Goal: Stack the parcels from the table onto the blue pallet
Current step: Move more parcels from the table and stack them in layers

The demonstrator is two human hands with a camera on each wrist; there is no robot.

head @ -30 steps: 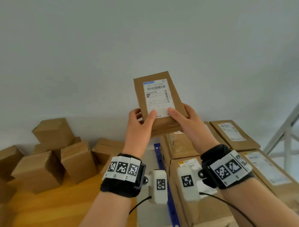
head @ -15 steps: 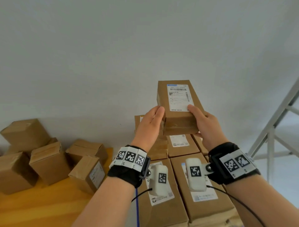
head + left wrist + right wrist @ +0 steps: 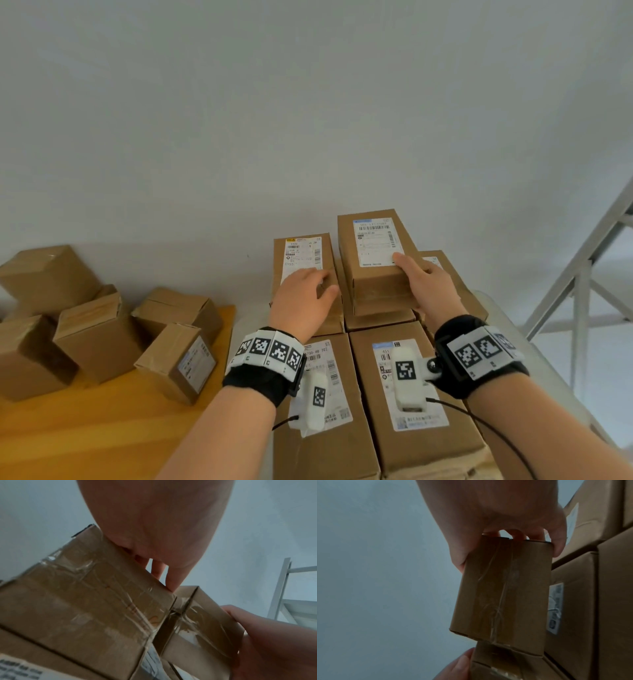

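Note:
My right hand [image 3: 421,277] grips a brown parcel [image 3: 376,294] with a white label, thumb on top, fingers round its right side. The parcel sits low over the back row of a parcel stack; whether it rests on the box beneath I cannot tell. In the right wrist view the right hand [image 3: 505,536] holds the taped end of the parcel [image 3: 503,588]. My left hand [image 3: 308,291] holds nothing and rests on the neighbouring labelled parcel [image 3: 301,250], also seen as the left hand [image 3: 163,568] on that box [image 3: 85,608]. The blue pallet is hidden under the stack.
Several loose parcels [image 3: 96,335] lie on the orange wooden table [image 3: 102,428] at the left. Two long labelled parcels [image 3: 411,435] form the stack's near row under my wrists. A white metal frame [image 3: 582,274] stands at the right. A plain wall is close behind.
Both hands carried the parcel right and down to the stack. The left hand let go of it and now rests on the neighbouring parcel. The view swung right.

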